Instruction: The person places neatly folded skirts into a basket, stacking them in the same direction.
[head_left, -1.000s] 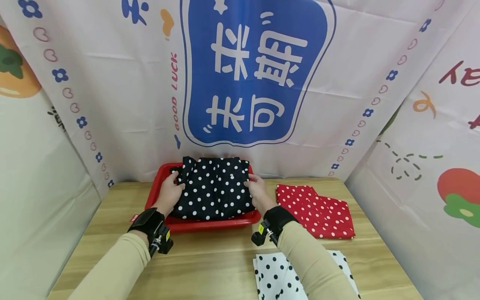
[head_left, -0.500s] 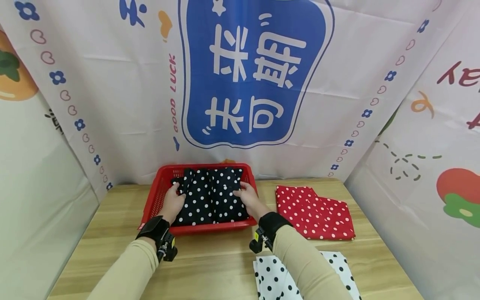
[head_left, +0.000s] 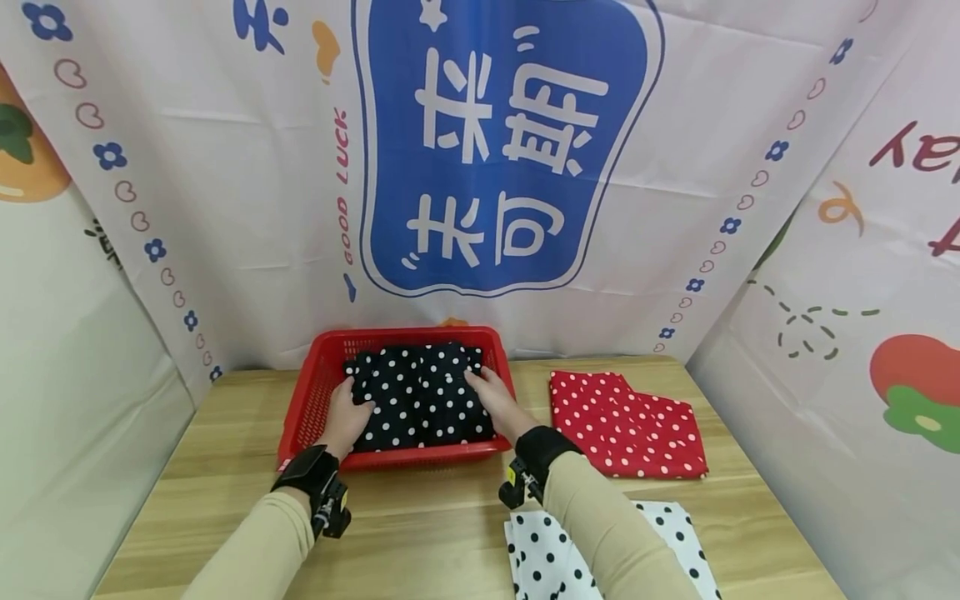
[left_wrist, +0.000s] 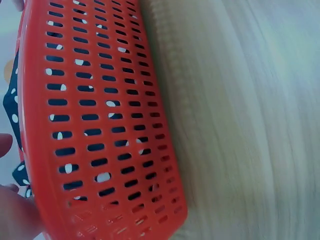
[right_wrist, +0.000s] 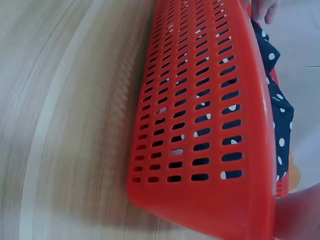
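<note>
On the table (head_left: 420, 517), w/ a printed backdrop (head_left: 510, 150) hung behind it, a red basket (head_left: 309, 402) is set at the far centre. Inside the basket a folded black dotted cloth (head_left: 416, 396) is laid, filling most of it. A red dotted cloth (head_left: 626, 425) is spread just right of the basket, and a white dotted cloth (head_left: 540, 554) lies near the front edge, partly covered by the right sleeve. The black cloth is pressed on its left side by the left hand (head_left: 347, 421) and on its right side by the right hand (head_left: 497, 400); each grip is laid flat w/ fingers about straight, nothing pinched. Through the slotted basket wall, dots are seen in both wrist views.
</note>
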